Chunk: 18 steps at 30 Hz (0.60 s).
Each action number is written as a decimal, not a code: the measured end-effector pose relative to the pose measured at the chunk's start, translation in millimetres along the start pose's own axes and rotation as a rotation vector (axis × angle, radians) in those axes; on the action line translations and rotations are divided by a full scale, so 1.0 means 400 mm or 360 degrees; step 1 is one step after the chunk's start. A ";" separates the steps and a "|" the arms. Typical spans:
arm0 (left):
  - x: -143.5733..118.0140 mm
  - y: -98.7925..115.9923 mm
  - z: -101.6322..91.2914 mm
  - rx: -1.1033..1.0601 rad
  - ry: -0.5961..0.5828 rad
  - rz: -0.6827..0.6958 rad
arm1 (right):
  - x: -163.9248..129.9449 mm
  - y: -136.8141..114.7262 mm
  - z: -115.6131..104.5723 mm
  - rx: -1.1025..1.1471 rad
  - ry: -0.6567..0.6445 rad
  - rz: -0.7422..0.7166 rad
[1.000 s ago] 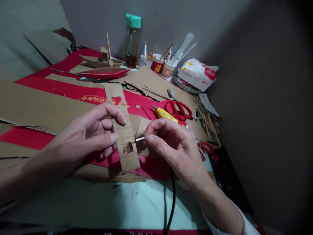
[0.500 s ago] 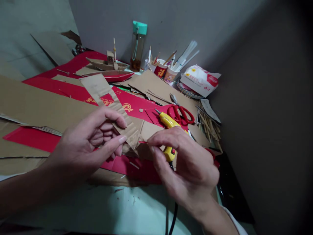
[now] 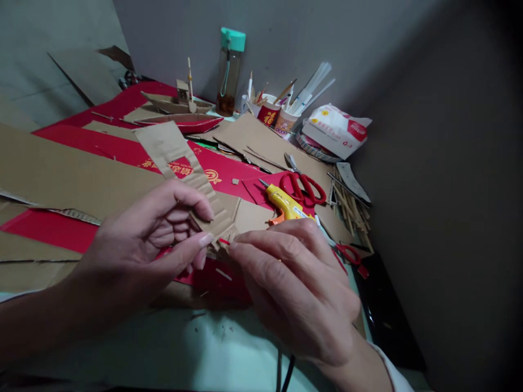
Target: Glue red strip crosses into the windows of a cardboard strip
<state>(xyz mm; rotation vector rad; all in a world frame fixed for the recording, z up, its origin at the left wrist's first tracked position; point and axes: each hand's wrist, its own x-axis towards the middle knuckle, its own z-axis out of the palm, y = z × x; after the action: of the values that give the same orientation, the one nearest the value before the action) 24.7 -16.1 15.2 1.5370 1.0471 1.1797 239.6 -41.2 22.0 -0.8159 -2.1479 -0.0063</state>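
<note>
My left hand (image 3: pixel 151 239) is closed on a strip of cardboard (image 3: pixel 161 142) with a small cut-out hole and creases across its lower part. Thumb and fingers hold it near its lower end, and the strip slants up to the left. In a pinch, my right hand (image 3: pixel 302 283) holds a thin red strip (image 3: pixel 224 241) against or very close to that lower end; whether they touch I cannot tell. Just beyond the right hand lies a yellow glue gun (image 3: pixel 286 203), its grip hidden by the hand. Red-handled scissors (image 3: pixel 303 186) lie past it.
Cardboard sheets (image 3: pixel 73 169) and red printed card (image 3: pixel 241 190) cover much of the table. Behind stand cardboard boats (image 3: pixel 180 122), a bottle (image 3: pixel 229 76), cups of sticks (image 3: pixel 284 124) and a white packet (image 3: pixel 337 130). Wooden sticks (image 3: pixel 351 209) lie at the right, near the wall.
My right hand has moved left and turned over, bringing the red strip to the cardboard's lower end. More of the glue gun's trigger shows, while its lower grip is now covered. The left hand barely moved.
</note>
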 end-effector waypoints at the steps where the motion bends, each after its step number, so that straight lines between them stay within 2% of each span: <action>1: 0.000 0.001 0.003 -0.0008 0.0025 -0.0002 | 0.000 0.000 0.000 -0.0001 -0.0028 -0.0002; 13: -0.002 -0.011 0.004 -0.0052 0.0042 0.0043 | 0.003 -0.001 -0.011 -0.0050 -0.0123 -0.0015; 18: -0.001 -0.013 0.003 -0.0059 0.0025 0.0082 | 0.002 -0.015 -0.008 -0.0119 -0.0041 -0.0042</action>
<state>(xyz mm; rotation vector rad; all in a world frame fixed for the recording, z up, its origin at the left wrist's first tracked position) 25.2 -15.6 9.9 1.5363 0.9959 1.2415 238.1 -46.3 26.3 -0.8347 -2.1938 -0.0908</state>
